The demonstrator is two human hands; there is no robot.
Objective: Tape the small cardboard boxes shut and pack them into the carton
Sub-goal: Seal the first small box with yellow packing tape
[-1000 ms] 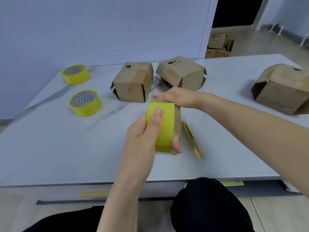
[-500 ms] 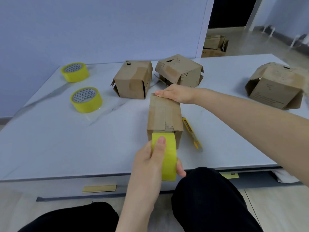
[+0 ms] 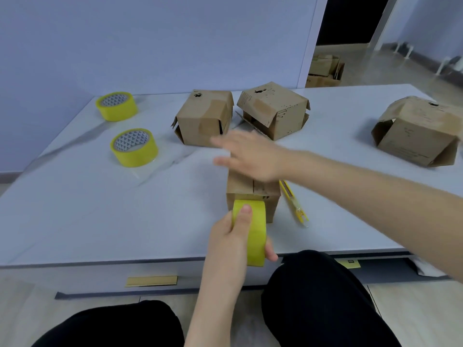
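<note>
A small cardboard box [image 3: 253,194] lies lengthwise near the table's front edge. My left hand [image 3: 234,236] grips a yellow tape roll [image 3: 251,234] held against the box's near end, below its top edge. Above the far half of the box is my right hand [image 3: 250,156], blurred, with fingers straight and spread, pointing left. I cannot tell whether it touches the box. Behind stand two more small boxes [image 3: 204,116] [image 3: 274,108] with loose flaps.
Two spare yellow tape rolls [image 3: 116,105] [image 3: 134,147] lie at the left of the white table [image 3: 100,209]. A yellow utility knife [image 3: 293,202] lies right of the box. A larger open-flapped box [image 3: 417,130] sits at the right. More cardboard [image 3: 324,71] lies on the floor beyond.
My left hand pulled the tape roll from the box's top down over its near end. My right hand left the far end and now sweeps, fingers spread, over the box top.
</note>
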